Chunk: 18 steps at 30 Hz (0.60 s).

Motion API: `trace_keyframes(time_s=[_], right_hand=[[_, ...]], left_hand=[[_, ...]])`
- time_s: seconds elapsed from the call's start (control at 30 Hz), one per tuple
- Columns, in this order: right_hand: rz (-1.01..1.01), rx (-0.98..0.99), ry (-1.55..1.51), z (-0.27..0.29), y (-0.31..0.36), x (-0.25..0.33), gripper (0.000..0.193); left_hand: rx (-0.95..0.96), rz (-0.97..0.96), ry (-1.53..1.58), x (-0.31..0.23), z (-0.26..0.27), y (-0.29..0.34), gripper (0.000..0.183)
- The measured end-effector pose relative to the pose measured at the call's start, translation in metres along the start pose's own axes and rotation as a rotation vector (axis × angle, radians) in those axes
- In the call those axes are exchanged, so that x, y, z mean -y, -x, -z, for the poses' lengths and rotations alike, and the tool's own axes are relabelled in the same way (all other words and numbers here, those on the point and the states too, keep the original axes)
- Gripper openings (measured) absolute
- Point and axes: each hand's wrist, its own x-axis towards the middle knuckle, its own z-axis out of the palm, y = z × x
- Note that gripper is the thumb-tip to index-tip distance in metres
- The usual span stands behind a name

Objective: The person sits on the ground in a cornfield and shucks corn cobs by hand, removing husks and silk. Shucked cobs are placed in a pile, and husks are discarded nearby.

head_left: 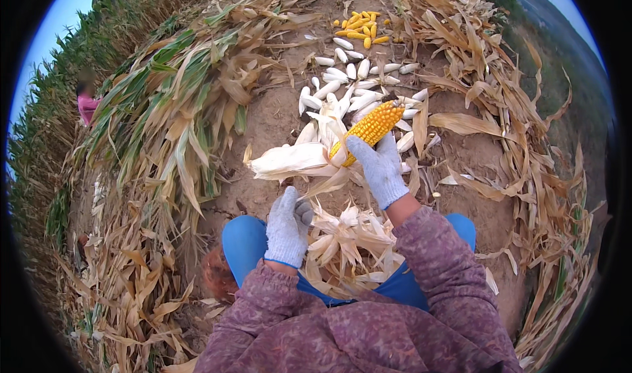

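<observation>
A knit white glove covers each of my hands. My right hand (380, 169) grips a yellow ear of corn (374, 128) near its base, thumb on the near side, the tip pointing away to the right. Pale husk leaves (293, 160), peeled back from the ear, hang open to the left. My left hand (288, 227) is raised above my left knee, apart from the ear. Its fingers are curled in, and whatever they may hold is hidden. Below, between my legs, lies a heap of stripped dry husks (352, 245).
Ahead on the bare soil (263, 120) lie many white ears (363, 69), with a small pile of yellow ears (359, 27) beyond. Dry stalks (184, 103) bank up on the left, more leaves (487, 50) on the right. A person in pink (87, 106) is far left.
</observation>
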Motion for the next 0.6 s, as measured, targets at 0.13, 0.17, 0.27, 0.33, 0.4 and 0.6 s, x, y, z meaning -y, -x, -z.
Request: trace_keyframes(time_s=[0.13, 0.17, 0.27, 0.33, 0.4, 0.6], right_hand=[[0.14, 0.09, 0.417, 0.008, 0.003, 0.001, 0.07], [0.158, 0.114, 0.453, 0.008, 0.008, 0.0, 0.069], [0.2, 0.179, 0.461, 0.0, 0.02, -0.001, 0.067], [0.177, 0.197, 0.349, -0.001, 0.022, -0.002, 0.065], [0.044, 0.146, 0.05, -0.008, 0.026, 0.006, 0.061], [-0.142, -0.117, -0.258, 0.007, 0.001, 0.006, 0.042]], left_hand=[[0.165, -0.225, -0.218, -0.011, -0.052, 0.046, 0.026], [0.167, -0.371, -0.285, -0.02, -0.067, 0.044, 0.025], [0.203, -0.376, -0.262, -0.036, -0.081, 0.019, 0.026], [0.232, -0.309, -0.206, -0.036, -0.079, 0.019, 0.022], [0.266, -0.263, -0.107, -0.031, -0.067, 0.018, 0.017], [0.198, -0.142, -0.337, -0.011, -0.007, 0.028, 0.019]])
